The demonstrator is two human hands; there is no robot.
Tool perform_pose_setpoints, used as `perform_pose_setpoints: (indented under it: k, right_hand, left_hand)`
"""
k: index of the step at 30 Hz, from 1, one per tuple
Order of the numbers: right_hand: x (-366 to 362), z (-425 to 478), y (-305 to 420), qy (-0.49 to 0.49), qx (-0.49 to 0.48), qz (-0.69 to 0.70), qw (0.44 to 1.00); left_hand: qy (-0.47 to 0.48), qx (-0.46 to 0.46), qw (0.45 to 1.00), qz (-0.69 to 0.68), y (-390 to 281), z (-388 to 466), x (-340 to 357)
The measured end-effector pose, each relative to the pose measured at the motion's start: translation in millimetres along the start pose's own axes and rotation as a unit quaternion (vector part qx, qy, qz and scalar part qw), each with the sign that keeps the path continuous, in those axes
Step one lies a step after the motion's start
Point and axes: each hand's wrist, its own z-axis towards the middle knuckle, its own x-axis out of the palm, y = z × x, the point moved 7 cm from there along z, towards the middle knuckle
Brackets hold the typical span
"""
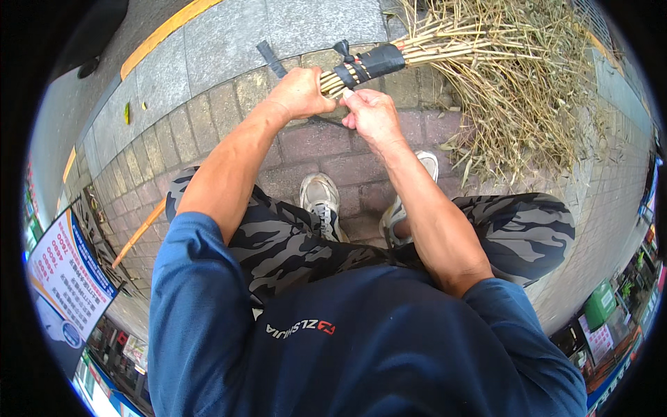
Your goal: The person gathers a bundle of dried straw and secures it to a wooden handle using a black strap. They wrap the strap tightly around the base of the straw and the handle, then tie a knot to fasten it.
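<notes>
A bundle of dry twigs (500, 94), like a broom head, lies on the paving at the upper right. Black strips (383, 60) wrap its gathered stems, with a knot standing up near the middle. My left hand (302, 94) grips the cut stem ends (331, 85), and a loose black strip (271, 58) sticks out beyond it. Just right of it, my right hand (372, 112) has thumb and forefinger pinched together at the underside of the stems. A thin dark strip (328, 121) runs below both hands; whether the right fingers hold it is hard to tell.
Brick paving (312, 143) lies under my shoes (319, 195), with a grey stone kerb and yellow edge (167, 34) beyond. A bamboo pole (139, 233) lies at the left near a printed sign (73, 281). A green bin (600, 302) stands far right.
</notes>
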Motion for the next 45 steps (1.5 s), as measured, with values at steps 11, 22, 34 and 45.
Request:
perform_pose_setpoints:
  k: [11, 22, 34, 45]
  right_hand:
    - [23, -39, -23, 0.03, 0.079, -0.045, 0.995]
    - [19, -36, 86, 0.109, 0.088, -0.19, 0.972]
    - [10, 67, 54, -0.042, 0.316, 0.061, 0.946]
    - [9, 86, 42, -0.128, 0.346, 0.024, 0.929]
  left_hand:
    - [-0.058, 0.026, 0.997, 0.033, -1, 17, 5]
    - [-0.008, 0.034, 0.999, 0.004, -6, 14, 27]
    - [0.002, 0.047, 0.999, -0.013, -21, 7, 45]
    - [-0.086, 0.028, 0.996, -0.006, -18, -4, 36]
